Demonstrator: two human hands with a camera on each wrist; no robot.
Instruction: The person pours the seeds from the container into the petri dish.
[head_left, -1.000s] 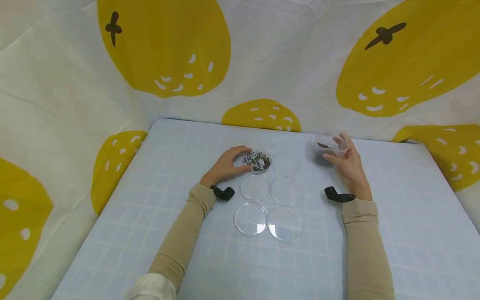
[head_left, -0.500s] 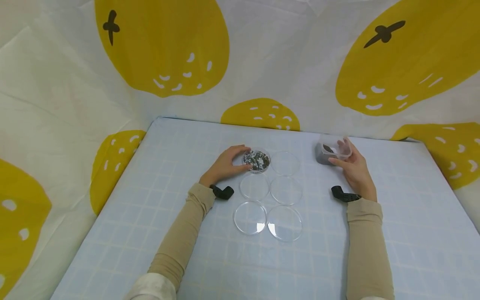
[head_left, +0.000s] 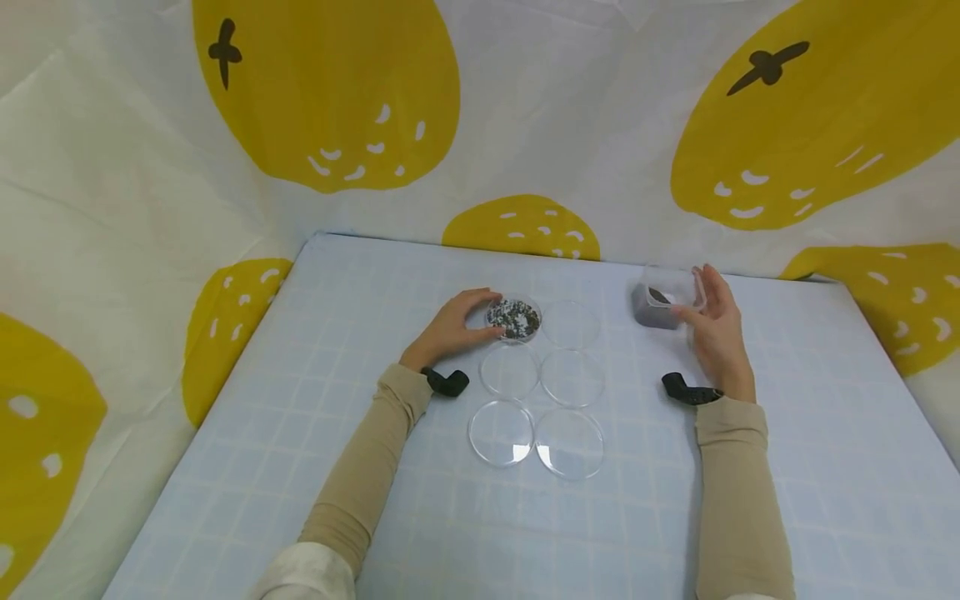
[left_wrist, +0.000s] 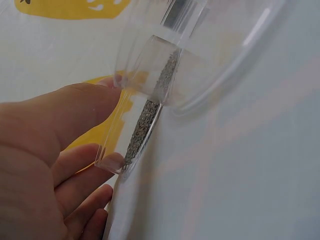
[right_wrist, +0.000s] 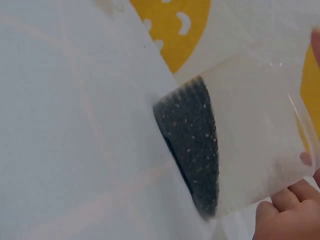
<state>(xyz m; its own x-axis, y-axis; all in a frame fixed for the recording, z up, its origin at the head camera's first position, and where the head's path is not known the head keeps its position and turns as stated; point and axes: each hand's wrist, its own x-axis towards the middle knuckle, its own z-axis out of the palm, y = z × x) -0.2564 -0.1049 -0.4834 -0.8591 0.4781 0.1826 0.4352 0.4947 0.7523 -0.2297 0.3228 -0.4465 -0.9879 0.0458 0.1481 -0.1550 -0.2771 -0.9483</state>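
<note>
In the head view my left hand (head_left: 455, 323) holds a clear petri dish (head_left: 514, 319) by its left side, thumb near and fingers far. Dark granules with white patches cover its bottom. The left wrist view shows the dish (left_wrist: 145, 122) flat on the cloth, a thin layer of granules (left_wrist: 142, 132) inside. My right hand (head_left: 722, 329) is at the right end of a clear plastic tub (head_left: 656, 315), fingers loosened around its rim. The tub stands at the table's back right. Dark, fine grains (right_wrist: 190, 145) lie in its bottom in the right wrist view.
Clear round dishes stand close together in two columns: one dish (head_left: 553, 325) beside the filled one, a middle pair (head_left: 491, 392) and a near pair (head_left: 480, 456). A pale checked cloth (head_left: 315, 467) covers the table. A patterned curtain (head_left: 555, 125) hangs behind the back edge.
The tub has come down onto the cloth and shifted slightly right. My right hand's fingers have slid outward along its right end. The left hand and its dish have stayed in place.
</note>
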